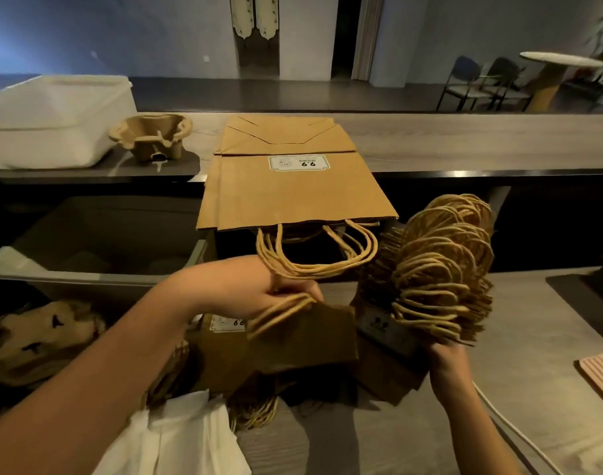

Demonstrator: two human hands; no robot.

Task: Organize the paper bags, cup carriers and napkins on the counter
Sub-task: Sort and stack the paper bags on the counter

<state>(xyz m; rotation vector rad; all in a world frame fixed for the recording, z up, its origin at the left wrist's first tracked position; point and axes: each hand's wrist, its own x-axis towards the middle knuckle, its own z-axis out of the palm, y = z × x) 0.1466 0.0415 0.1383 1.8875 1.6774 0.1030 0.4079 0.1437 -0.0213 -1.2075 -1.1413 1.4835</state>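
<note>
My left hand (276, 289) grips the twine handles of a few folded brown paper bags (306, 341) low over the lower counter. My right hand (444, 354) holds a thick upright bundle of paper bags (440, 269), handles fanned toward me. A flat stack of brown bags with a 9.9 label (293, 186) lies on the raised counter, handles hanging over its edge. A moulded cup carrier (152, 135) sits on that counter at the left. More cup carriers (43, 337) lie at the lower left. White napkins (176, 437) are bottom centre.
A white lidded bin (50, 121) stands at the far left of the raised counter. A clear tub (94, 248) sits below it. A striped pink item (601, 375) and a dark device base (587, 296) are at the right. A white cable (509, 426) crosses the lower counter.
</note>
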